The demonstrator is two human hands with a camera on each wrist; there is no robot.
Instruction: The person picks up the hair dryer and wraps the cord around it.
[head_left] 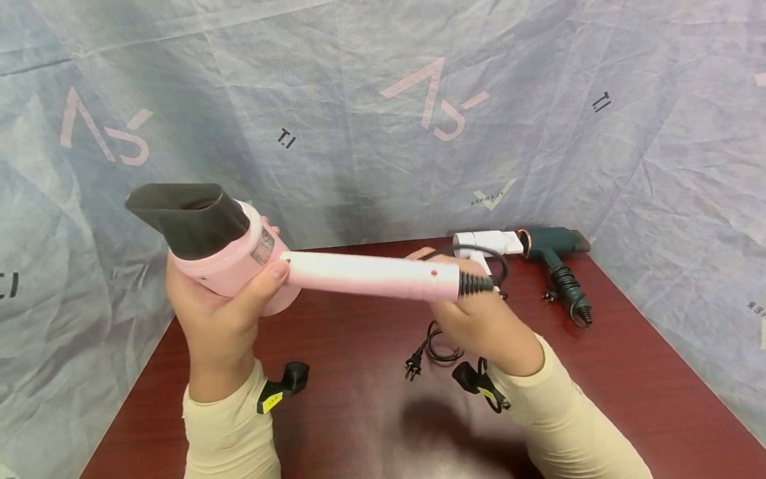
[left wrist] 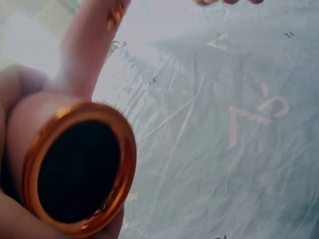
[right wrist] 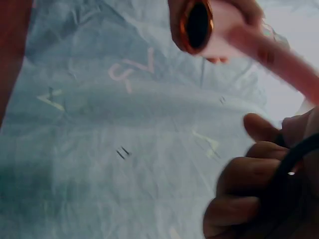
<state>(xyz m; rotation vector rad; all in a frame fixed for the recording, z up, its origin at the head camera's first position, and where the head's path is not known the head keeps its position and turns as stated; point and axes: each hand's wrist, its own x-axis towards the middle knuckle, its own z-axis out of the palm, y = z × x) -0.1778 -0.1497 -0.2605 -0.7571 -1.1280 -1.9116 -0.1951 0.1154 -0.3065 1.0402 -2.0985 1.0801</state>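
Note:
A pink hair dryer [head_left: 371, 276] with a black flat nozzle [head_left: 206, 223] is held above the table, its handle pointing right. My left hand [head_left: 218, 326] grips the round body, the thumb near the handle's base. In the left wrist view a copper-coloured ring [left wrist: 128, 154] circles the dryer's dark rear end. My right hand [head_left: 485, 322] is behind the cord end of the handle, its fingers curled round the black cord [right wrist: 300, 149] in the right wrist view. Part of this cord hangs down, with a two-pin plug [head_left: 413, 364] at its end.
At the back right of the dark red table [head_left: 341, 372] lie a white hair dryer [head_left: 493, 241] and a dark green one [head_left: 547, 243], whose cord is wound round its handle. A grey printed cloth [head_left: 335, 120] hangs behind and at both sides.

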